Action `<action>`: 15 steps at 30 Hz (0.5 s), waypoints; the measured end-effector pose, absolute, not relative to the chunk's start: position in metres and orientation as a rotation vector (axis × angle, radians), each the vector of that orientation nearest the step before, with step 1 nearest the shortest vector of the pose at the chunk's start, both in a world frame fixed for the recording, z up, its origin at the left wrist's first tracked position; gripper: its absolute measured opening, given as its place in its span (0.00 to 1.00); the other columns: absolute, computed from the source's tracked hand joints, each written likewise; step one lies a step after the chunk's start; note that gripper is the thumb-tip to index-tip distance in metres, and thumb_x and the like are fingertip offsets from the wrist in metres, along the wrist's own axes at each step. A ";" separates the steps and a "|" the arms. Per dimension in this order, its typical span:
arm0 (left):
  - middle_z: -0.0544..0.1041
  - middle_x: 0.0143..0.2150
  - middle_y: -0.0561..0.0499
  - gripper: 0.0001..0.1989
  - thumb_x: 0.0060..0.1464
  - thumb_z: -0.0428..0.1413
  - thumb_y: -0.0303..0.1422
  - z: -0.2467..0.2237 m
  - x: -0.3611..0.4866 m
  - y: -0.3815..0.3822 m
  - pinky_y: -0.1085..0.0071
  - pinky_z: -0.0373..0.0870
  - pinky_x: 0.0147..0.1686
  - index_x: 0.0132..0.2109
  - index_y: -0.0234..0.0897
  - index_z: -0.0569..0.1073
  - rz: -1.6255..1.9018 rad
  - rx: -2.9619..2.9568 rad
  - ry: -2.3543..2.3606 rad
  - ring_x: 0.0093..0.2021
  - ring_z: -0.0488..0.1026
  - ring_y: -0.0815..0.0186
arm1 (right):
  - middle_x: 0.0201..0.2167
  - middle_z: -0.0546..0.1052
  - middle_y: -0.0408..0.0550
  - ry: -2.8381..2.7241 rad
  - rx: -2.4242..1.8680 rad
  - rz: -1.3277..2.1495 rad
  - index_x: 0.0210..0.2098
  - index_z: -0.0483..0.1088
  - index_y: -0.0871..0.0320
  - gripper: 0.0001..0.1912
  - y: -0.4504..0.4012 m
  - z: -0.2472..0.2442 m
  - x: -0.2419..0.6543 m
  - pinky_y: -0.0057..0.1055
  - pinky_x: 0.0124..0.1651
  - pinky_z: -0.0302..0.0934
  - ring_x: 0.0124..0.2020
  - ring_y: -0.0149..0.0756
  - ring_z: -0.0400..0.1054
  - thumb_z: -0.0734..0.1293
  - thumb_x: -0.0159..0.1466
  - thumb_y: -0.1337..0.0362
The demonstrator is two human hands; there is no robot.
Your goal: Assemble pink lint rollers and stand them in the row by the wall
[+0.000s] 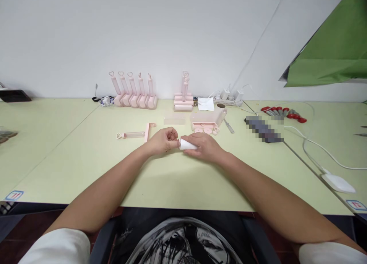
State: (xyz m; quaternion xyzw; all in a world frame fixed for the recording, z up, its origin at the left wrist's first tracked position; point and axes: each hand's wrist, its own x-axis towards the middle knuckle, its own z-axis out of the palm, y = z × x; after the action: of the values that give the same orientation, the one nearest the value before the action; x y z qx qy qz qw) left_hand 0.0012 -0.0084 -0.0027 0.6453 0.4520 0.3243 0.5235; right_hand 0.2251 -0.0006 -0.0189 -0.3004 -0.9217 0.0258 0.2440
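Note:
A white paper roll (187,144) lies sideways between my two hands, just above the table's middle. My right hand (205,146) is wrapped round its right part, fingers over the top. At the roll's left end, my left hand (164,141) is closed in a pinch, with thumb and fingertips at the rim. Left of my left hand lies a pink lint roller handle (134,135) with a heart-shaped loop, next to a pink angled frame (147,132). Beyond my right hand sits an opened pink case (204,125) with round pink caps (207,131) in front.
Several pink lint rollers (134,99) stand by the wall, with more pink rollers (183,102) at the back middle. A clear strip (174,120), a grey-handled tool (229,126), a blurred dark object (263,129), red-handled tools (298,118) and white cables occupy the table.

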 end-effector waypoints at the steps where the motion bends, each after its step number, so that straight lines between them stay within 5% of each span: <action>1: 0.64 0.24 0.60 0.13 0.43 0.63 0.33 -0.002 0.000 -0.008 0.76 0.56 0.20 0.33 0.38 0.66 0.778 1.564 1.089 0.20 0.59 0.76 | 0.36 0.78 0.54 -2.521 -0.831 0.091 0.54 0.73 0.57 0.22 -0.001 -0.019 0.225 0.32 0.36 0.57 0.37 0.42 0.69 0.68 0.63 0.56; 11: 0.74 0.29 0.53 0.08 0.48 0.58 0.38 0.006 -0.012 -0.012 0.68 0.62 0.34 0.34 0.40 0.69 0.663 2.158 1.418 0.29 0.67 0.65 | 0.47 0.79 0.51 -2.242 -1.079 0.669 0.53 0.73 0.54 0.22 -0.001 -0.011 0.232 0.38 0.47 0.63 0.46 0.45 0.71 0.69 0.60 0.55; 15: 0.75 0.32 0.48 0.06 0.46 0.57 0.35 0.005 -0.009 -0.011 0.65 0.61 0.36 0.33 0.39 0.72 0.484 2.428 1.431 0.34 0.70 0.58 | 0.42 0.79 0.50 -1.877 -1.115 0.962 0.47 0.75 0.58 0.22 0.003 -0.013 0.230 0.35 0.40 0.64 0.40 0.42 0.72 0.70 0.59 0.52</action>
State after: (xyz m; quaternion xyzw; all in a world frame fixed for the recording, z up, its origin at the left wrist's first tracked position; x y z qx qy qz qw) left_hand -0.0085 -0.0107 0.0048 0.8406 0.4955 0.1676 0.1407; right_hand 0.2304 0.0034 -0.0127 -0.4345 -0.7311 0.3746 0.3691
